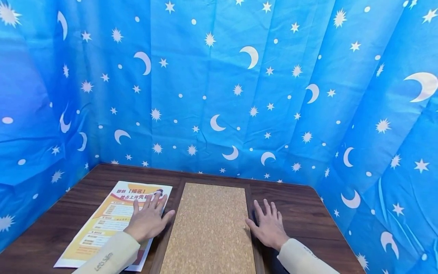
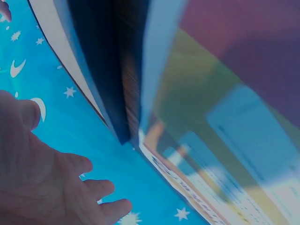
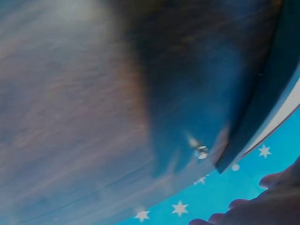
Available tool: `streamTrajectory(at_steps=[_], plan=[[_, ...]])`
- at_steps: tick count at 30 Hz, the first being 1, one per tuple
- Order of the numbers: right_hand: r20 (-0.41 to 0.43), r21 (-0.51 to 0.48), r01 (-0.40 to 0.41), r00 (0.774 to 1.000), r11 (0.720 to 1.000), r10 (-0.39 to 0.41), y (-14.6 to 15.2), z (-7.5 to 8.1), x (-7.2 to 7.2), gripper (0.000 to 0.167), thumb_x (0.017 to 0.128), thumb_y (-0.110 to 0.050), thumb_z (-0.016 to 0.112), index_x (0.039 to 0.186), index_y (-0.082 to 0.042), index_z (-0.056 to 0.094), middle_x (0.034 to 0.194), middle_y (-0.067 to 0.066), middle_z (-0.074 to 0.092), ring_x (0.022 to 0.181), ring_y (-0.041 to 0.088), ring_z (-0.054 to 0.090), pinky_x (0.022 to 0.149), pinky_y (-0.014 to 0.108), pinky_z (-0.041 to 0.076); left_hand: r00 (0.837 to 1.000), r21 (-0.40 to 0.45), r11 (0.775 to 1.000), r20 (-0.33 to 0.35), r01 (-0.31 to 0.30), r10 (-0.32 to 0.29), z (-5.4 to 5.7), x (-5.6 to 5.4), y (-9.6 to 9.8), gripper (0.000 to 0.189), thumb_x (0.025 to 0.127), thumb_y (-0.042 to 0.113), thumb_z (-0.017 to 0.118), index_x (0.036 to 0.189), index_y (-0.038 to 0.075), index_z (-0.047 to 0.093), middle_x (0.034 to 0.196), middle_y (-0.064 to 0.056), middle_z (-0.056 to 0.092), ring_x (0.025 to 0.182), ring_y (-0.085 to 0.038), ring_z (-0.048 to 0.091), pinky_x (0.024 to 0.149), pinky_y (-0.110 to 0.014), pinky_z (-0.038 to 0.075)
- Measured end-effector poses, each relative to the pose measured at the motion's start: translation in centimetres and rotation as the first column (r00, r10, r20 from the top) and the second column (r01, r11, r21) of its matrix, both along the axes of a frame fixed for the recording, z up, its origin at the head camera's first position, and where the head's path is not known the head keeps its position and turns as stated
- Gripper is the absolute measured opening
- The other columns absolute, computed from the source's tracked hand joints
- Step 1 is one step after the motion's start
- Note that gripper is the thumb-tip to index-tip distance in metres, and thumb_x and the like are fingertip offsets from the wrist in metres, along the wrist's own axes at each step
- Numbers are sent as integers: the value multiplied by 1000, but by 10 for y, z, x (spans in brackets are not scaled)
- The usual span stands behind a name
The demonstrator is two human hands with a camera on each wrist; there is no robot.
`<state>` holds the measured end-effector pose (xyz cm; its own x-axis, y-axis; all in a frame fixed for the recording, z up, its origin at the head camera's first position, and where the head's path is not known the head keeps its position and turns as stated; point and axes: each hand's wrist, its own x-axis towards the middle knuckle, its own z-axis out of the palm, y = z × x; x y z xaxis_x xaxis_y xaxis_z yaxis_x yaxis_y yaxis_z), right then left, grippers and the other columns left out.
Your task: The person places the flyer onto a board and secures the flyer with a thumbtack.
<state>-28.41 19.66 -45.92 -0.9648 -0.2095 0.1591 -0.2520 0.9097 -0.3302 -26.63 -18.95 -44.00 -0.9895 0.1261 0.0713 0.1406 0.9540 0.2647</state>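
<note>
Your spread left hand (image 1: 147, 223) is over the printed sheet (image 1: 108, 224); your right hand (image 1: 269, 226), also spread, by the cork panel (image 1: 210, 228).

Free room above corkboard (image 1: 209, 228) between hands (image 1: 147, 223) (image 1: 269, 228), curtain (image 1: 191, 80) beyond

Cork panel (image 1: 210, 228) — cut off below; poster (image 1: 106, 222) — partly hidden.

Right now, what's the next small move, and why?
Probably lower the left hand and pinch the printed sheet by its edge nearest the cork board: that hand's fingers are spread over the sheet, holding nothing; the right hand is farther, across the board.
</note>
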Motion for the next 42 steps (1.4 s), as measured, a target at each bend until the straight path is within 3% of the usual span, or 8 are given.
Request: streamTrajectory(at_steps=[9,21,27,33,38,42], plan=[[5,66,7,1000,998,-7,24,-6,3,63,97,-43,48,148,-10,32,148,27,22,134,51,15,98,69,15,999,10,1000,22,-25,25,-8,2,-18,86,93,67,21,148,2,26,149,-30,14,134,-52,7,95,-68,-15],[10,46,-11,1000,999,10,43,-14,2,57,98,-34,50,146,-7,35,142,30,31,129,52,24,95,68,23,998,-31,998,-9,-57,56,-19,6,-43,82,95,62,28,145,-3,30,146,-32,21,131,-56,11,94,-71,-12],[-9,30,-49,999,998,49,50,-17,-2,55,96,-28,55,144,-6,38,131,28,40,120,46,36,92,63,30,995,-41,995,20,-93,94,-25,4,-61,82,95,59,31,144,-7,28,145,-35,20,129,-59,10,93,-70,-14],[-34,50,-46,998,998,48,54,-19,-4,47,93,-25,61,134,-6,48,119,21,45,107,40,43,86,57,38,987,-71,988,76,-134,140,-23,5,-85,87,94,61,32,142,-11,26,142,-39,18,127,-61,7,92,-72,-13],[-34,71,-34,999,997,36,54,-18,-5,37,90,-21,65,122,-10,54,108,13,47,95,32,44,78,51,43,975,-112,977,110,-179,192,-18,4,-108,85,93,57,41,138,-15,30,134,-42,26,122,-63,14,91,-76,-1],[-53,72,-73,996,995,77,54,-17,-9,30,88,-15,67,116,-9,55,102,9,47,89,27,43,74,45,42,948,-142,959,173,-245,268,-12,2,-125,72,94,40,49,136,-16,31,126,-41,32,113,-61,24,88,-74,16]])
